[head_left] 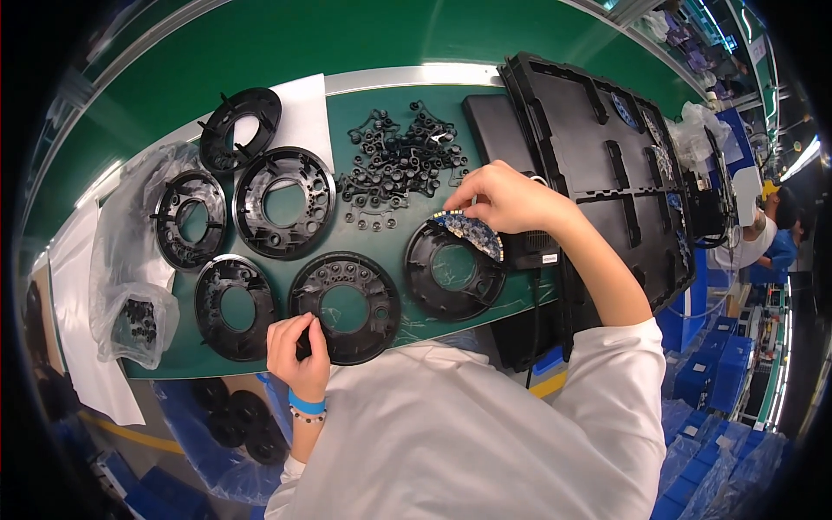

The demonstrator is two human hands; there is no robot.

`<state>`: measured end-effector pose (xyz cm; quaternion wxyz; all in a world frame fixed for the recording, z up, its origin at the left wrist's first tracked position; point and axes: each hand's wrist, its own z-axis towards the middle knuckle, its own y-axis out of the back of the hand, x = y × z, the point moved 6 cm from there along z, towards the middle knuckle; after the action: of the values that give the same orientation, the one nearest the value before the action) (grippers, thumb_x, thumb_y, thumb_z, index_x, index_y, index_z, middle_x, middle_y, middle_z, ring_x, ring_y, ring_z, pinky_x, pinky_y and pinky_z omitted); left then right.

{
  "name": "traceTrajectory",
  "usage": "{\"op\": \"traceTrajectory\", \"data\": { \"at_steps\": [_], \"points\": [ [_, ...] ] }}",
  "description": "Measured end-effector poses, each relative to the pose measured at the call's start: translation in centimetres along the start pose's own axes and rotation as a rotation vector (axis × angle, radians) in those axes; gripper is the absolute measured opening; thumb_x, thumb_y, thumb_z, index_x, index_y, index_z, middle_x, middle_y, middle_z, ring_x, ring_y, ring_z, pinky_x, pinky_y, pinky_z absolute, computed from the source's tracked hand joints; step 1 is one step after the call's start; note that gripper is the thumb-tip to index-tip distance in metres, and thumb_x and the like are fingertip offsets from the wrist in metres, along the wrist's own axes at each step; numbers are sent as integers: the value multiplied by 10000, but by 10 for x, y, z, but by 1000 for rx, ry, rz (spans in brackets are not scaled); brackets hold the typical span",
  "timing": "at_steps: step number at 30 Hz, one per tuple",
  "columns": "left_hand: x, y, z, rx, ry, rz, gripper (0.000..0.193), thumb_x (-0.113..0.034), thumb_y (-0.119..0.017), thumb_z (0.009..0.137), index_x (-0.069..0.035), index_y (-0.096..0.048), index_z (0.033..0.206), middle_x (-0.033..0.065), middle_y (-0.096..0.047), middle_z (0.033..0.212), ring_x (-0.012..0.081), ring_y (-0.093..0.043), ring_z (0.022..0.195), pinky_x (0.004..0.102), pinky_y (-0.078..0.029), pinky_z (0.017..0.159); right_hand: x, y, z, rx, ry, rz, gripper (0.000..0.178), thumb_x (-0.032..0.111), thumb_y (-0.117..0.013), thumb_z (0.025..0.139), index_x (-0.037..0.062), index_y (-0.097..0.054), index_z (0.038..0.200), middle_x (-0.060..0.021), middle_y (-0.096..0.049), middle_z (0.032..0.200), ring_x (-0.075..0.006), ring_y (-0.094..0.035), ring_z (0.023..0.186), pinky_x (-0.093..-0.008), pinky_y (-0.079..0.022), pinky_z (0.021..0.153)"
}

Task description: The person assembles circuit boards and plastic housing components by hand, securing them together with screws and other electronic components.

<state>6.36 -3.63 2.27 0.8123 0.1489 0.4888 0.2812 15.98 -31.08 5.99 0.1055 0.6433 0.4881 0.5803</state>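
Left hand point(297, 345): lower centre-left of the frame, fingers pinched narrow on the lower left rim of a black ring plate; something small possibly held between the fingertips, too small to tell.
Ring under left hand point(345, 306): flat on the green mat, centre of the frame, round holes along its band.
Right hand point(504, 198): centre right, fingers curled and closed on the top edge of a curved circuit strip.
Curved circuit strip point(472, 231): bluish, arc-shaped, dotted with small components, lying along the upper right arc of the right-hand ring.
Right-hand ring point(452, 271): black, just right of the middle ring, near the mat's right edge.
Loose small parts point(400, 165): heap of little black pieces, upper centre of the mat, just left of the right hand.
Other rings point(284, 202): four more black rings, left half of the mat, one partly on a white sheet at upper left.
Plastic bag point(134, 316): clear, far left, a few black bits inside.
Black tray point(607, 156): large, moulded, upper right.
Step in hand, as judged: seating the strip onto its ring while steadying the neighbour.
Next move, as judged: strip lined up with the ring's arc, then pressed down evenly; small parts close by for picking.
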Motion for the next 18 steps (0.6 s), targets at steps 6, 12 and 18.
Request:
{"op": "traceTrajectory", "data": {
  "at_steps": [6,12,18],
  "points": [
    [-1,0,1,3,-6,5,146,63,-624,658,-7,-592,782,86,-587,735,225,-541,660,286,-422,583,-4,-7,-5,-22,-52,-60,216,-70,-580,653,-17,-625,858,-165,-611,766,-272,-597,718,-328,-472,637],
    [-1,1,1,5,-7,6,146,64,-623,658,-5,-592,783,88,-588,736,230,-542,658,293,-427,592,0,-8,-10,-185,73,-187,173,-24,-610,633,7,-628,802,-138,-585,785,-310,-572,785,-370,-465,701],
    [-1,1,1,8,-11,0,150,66,-621,656,-4,-591,786,88,-588,734,232,-541,655,290,-426,596,6,-9,-27,-299,135,-285,127,19,-641,638,1,-620,761,-108,-554,757,-287,-565,692,-346,-464,616]
  ]
}}
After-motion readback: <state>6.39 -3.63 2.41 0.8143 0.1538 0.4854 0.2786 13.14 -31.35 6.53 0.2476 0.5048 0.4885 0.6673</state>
